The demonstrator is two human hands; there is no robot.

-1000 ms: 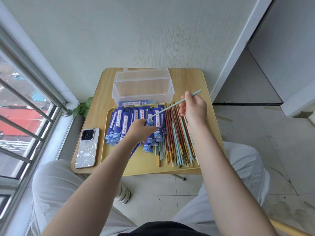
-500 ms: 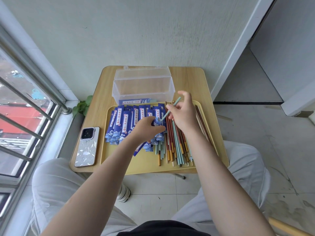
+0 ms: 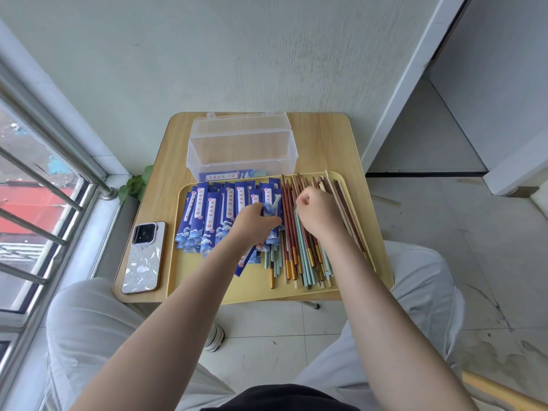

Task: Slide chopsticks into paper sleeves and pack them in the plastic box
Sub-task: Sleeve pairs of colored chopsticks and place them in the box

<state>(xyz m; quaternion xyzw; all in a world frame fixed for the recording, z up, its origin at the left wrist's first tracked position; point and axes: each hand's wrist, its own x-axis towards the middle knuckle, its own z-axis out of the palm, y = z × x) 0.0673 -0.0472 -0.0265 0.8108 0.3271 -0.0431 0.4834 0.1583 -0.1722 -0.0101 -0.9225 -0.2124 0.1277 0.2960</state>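
Observation:
My left hand (image 3: 255,223) grips a blue paper sleeve (image 3: 271,210) over the yellow tray (image 3: 207,280). The pale end of a light-blue chopstick (image 3: 277,202) sticks out of the sleeve's top. My right hand (image 3: 317,212) hovers as a loose fist over the pile of loose chopsticks (image 3: 302,262), apart from that pale end, and I see nothing in its grip. A fan of empty blue sleeves (image 3: 210,215) lies on the tray's left half. Behind the tray stands the clear plastic box (image 3: 241,149), open, with a filled sleeve (image 3: 226,175) lying inside.
A phone (image 3: 143,258) lies on the small wooden table (image 3: 323,143), left of the tray. Window bars (image 3: 44,185) and a small plant (image 3: 136,185) are at the left, with the wall just behind the table. My knees sit under the front edge.
My right hand pushed the light-blue chopstick down into the sleeve held by my left hand, then let go and moved right over the chopstick pile.

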